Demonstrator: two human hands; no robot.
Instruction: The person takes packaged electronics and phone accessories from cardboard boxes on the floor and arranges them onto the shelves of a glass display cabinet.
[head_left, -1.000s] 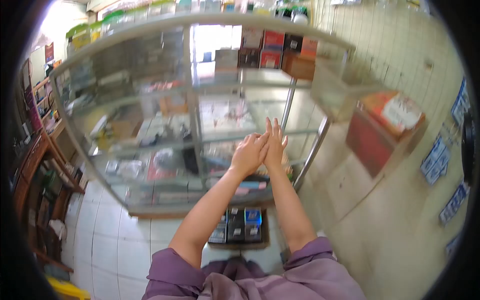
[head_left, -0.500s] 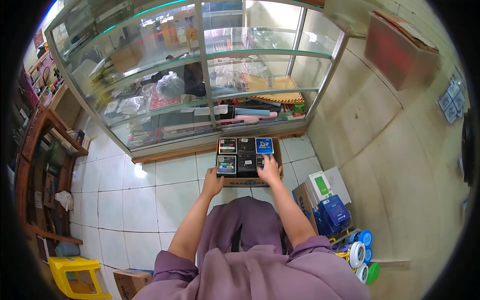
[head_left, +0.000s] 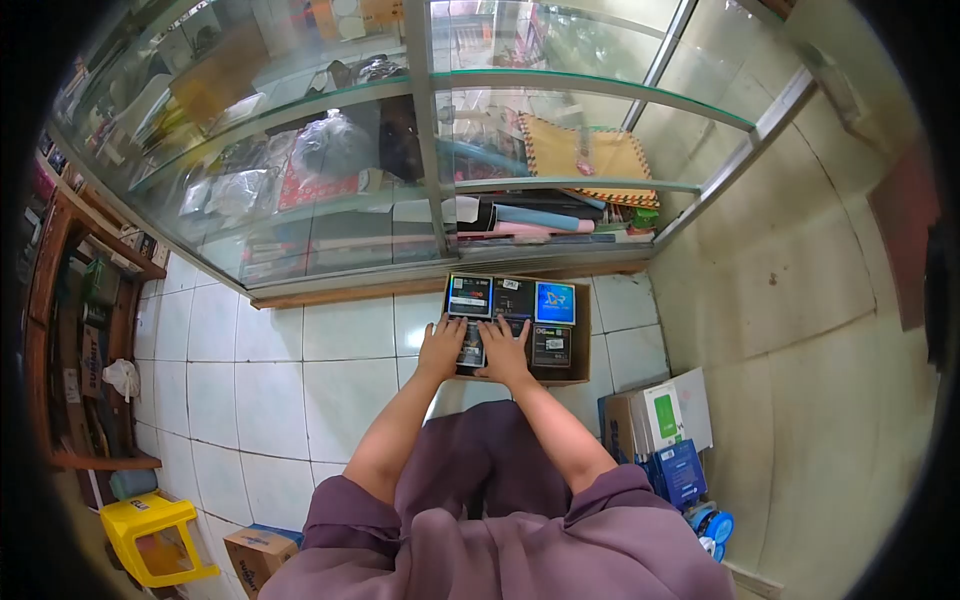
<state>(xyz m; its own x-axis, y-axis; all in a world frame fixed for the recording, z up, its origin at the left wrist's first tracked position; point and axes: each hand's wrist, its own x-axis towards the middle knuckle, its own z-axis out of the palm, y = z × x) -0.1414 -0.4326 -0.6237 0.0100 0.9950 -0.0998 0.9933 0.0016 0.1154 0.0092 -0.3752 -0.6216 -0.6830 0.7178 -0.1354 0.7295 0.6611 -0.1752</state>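
Observation:
A cardboard box [head_left: 583, 340] on the floor in front of me holds several small packs in two rows. My left hand [head_left: 440, 350] lies over the near left corner, fingers stretched onto a dark pack [head_left: 471, 352] in the near row. Beside it, my right hand [head_left: 504, 350] rests with fingers spread on the near middle pack, mostly hiding it. At the near right sits a black pack [head_left: 551, 347] with a white label. Across the far row are a dark pack with a shiny edge [head_left: 470, 298], a black pack [head_left: 512, 300] and a blue pack [head_left: 555, 303].
A glass display cabinet [head_left: 440, 200] stands right behind the box. To the left are a wooden shelf [head_left: 60, 330] and a yellow stool [head_left: 150, 510]. Boxes, including a blue one [head_left: 680, 472], lean by the right wall. Another cardboard box [head_left: 258, 555] is at lower left.
My right hand has moved left from the near right pack to the middle. My left hand has gone from the box's side onto the packs. The view has shifted closer to the cabinet.

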